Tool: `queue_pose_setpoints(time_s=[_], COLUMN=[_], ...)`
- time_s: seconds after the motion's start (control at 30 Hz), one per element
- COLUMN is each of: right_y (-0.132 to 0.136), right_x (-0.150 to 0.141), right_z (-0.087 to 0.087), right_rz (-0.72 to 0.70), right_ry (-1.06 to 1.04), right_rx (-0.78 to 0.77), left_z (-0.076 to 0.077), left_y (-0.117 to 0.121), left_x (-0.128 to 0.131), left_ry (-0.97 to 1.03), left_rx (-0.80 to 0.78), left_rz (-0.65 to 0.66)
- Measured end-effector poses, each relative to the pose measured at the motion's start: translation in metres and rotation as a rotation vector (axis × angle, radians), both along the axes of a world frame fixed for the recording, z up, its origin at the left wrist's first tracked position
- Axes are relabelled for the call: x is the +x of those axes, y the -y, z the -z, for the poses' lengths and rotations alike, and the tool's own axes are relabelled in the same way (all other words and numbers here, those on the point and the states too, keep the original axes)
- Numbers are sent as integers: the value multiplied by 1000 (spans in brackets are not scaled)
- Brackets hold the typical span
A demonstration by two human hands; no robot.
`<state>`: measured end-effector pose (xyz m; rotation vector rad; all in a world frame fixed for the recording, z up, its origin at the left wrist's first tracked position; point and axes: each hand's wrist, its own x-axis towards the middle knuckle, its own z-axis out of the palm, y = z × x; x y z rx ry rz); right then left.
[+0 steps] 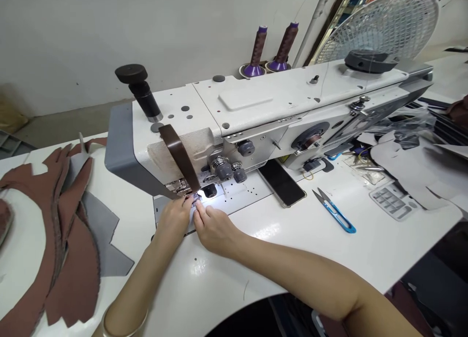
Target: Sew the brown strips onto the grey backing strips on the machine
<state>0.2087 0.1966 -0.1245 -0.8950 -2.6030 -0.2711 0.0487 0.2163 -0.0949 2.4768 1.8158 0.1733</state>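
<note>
Both my hands meet at the needle area of a white industrial sewing machine. My left hand and my right hand have their fingertips pinched together on a small piece under the presser foot, lit by the machine's lamp. The piece is too small to name. A brown strap hangs down the machine's head just above my fingers. A bracelet circles my left wrist.
Brown and grey cut leather pieces are stacked at the left. A black phone and blue thread snips lie right of the needle. Two purple thread cones and a fan stand behind. Plastic bags and parts clutter the far right.
</note>
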Motion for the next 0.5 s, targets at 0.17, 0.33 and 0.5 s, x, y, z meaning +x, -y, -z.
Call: queue_pose_setpoints(time_s=[0.17, 0.33, 0.5], right_y=[1, 0, 1], right_x=[0, 1, 2], right_z=[1, 2, 4], right_rz=[-4, 12, 7], right_ry=[18, 33, 58], right_rx=[-67, -48, -71], left_z=[6, 1, -3], left_y=[-7, -11, -8], left_x=[-3, 0, 4], left_ry=[-8, -45, 34], left_rx=[0, 6, 1], left_rz=[15, 23, 52])
